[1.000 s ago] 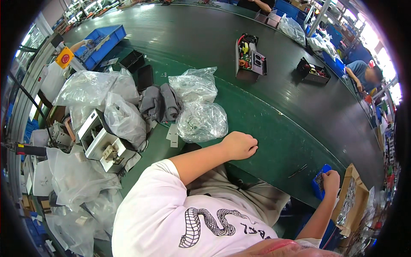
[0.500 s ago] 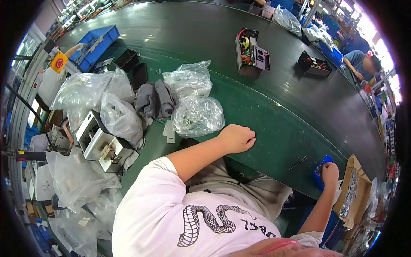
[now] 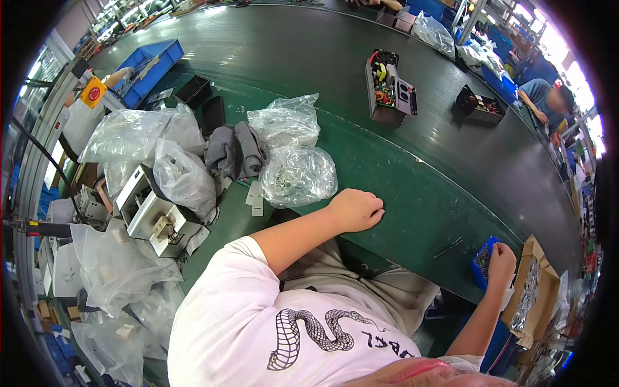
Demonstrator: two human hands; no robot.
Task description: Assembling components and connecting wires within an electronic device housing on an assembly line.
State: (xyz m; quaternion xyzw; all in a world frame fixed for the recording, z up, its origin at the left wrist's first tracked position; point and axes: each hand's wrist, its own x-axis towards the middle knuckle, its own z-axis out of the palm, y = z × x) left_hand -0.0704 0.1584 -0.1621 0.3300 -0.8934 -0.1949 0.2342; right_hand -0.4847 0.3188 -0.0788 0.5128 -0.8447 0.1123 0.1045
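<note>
My left hand (image 3: 358,211) rests on the green tabletop (image 3: 400,193), its fingers curled into a loose fist. Whatever it holds, if anything, is hidden in the palm. At the right, my right hand (image 3: 502,264) is at the edge of a small blue bin (image 3: 480,275). Small dark metal pieces (image 3: 483,258) lie inside the bin, too small to name surely. The fingers of this hand are pressed together, and I cannot make out what is between them. A thin dark tool (image 3: 448,246) lies on the tabletop left of the bin.
Bagged parts (image 3: 298,177), grey cloth (image 3: 233,151) and white housings (image 3: 158,219) crowd the left. On the dark belt (image 3: 277,51) stand two open electronic units, one nearer (image 3: 390,90) and one farther right (image 3: 480,104). A cardboard box (image 3: 535,290) is right of the bin. Other people work beyond.
My right hand has risen slightly out of the blue bin, baring more of the pieces inside. The open units have shifted right along the belt. My left hand has stayed almost still.
</note>
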